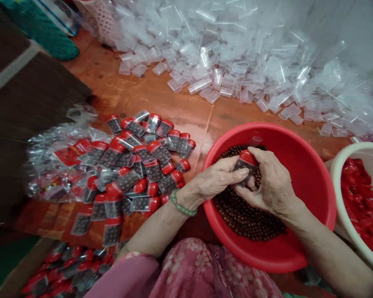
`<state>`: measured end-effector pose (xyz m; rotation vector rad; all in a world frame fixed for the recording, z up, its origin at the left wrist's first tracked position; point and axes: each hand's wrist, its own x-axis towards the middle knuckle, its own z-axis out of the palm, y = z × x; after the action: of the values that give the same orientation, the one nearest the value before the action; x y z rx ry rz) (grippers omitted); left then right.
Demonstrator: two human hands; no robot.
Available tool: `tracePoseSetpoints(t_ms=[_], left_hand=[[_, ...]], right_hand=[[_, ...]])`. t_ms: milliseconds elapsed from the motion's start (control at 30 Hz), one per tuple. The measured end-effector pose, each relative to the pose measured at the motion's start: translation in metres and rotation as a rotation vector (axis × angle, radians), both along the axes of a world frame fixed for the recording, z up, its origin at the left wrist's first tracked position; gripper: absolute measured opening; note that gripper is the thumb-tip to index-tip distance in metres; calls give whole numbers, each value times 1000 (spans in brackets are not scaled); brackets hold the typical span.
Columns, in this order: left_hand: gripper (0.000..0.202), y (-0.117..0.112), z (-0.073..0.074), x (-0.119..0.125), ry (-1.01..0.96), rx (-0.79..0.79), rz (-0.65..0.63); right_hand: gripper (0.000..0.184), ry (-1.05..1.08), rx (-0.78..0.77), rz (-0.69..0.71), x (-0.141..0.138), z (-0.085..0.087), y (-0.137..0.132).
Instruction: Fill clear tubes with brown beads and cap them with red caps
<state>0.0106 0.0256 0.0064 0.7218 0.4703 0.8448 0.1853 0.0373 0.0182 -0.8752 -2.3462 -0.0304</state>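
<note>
Both hands work over the middle of a red plastic basin point(311, 178). R hand point(270, 180) has a clenched grip on a clear plastic tube point(244, 167), fingers curled round it, thumb up near the top. L hand point(216, 178) comes in from the L, fingertips point(244, 174) pressed on the tube's side, so the tube is held betw. both hands. Its long axis is nearly upright, slightly tilted; the red cap point(248, 157) sits on the top end, pointing up & away from the person, w/ the lower end toward the basin. Tube is packed w/ dark beads, partly hidden by fingers.

Round brown beads point(245, 217) fill the basin's bottom, right under the hands. Green bead bracelet point(182, 203) on L wrist; pink floral top point(202, 265) at bottom edge.

To the R, a white basin point(337, 194) holds loose red caps point(360, 198). L of the red basin, a heap of filled capped tubes point(136, 165) lies on an orange wood-grain surface point(161, 99), some on a clear plastic bag point(46, 165). Farther up, a big mound of empty clear tubes point(217, 62). More capped tubes point(62, 269) at bottom L.
</note>
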Motion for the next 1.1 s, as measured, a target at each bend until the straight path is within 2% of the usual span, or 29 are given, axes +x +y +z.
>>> tracePoseSetpoints(t_ms=[200,367,433,600,733,800,900,967,1033,1100], left_hand=[[44,-2,3,1,-1,-9,32],[46,-3,2,2,12,-11,58],[46,-3,1,2,-2,-40,46],[43,2,1,1,-73,-160,67],[56,6,4,-1,-88,-227,18],[61,6,4,-1,-85,-248,18],[62,6,5,0,-52,-285,131],[60,6,7,1,-35,-300,221],[60,6,9,2,-41,-307,258],[59,6,10,3,-49,-314,265]], right_hand=[[69,-35,201,-20,-1,-4,1],[69,-46,254,-28,-2,-6,1],[68,-31,227,-21,-3,-5,1],[66,13,44,10,-5,-3,4],[73,37,-23,29,1,0,10],[73,47,-33,-27,7,1,14],[75,86,60,-160,15,1,18],[77,32,107,-104,16,-2,19],[76,-19,76,-18,15,-4,19],[75,6,38,-34,13,-5,18]])
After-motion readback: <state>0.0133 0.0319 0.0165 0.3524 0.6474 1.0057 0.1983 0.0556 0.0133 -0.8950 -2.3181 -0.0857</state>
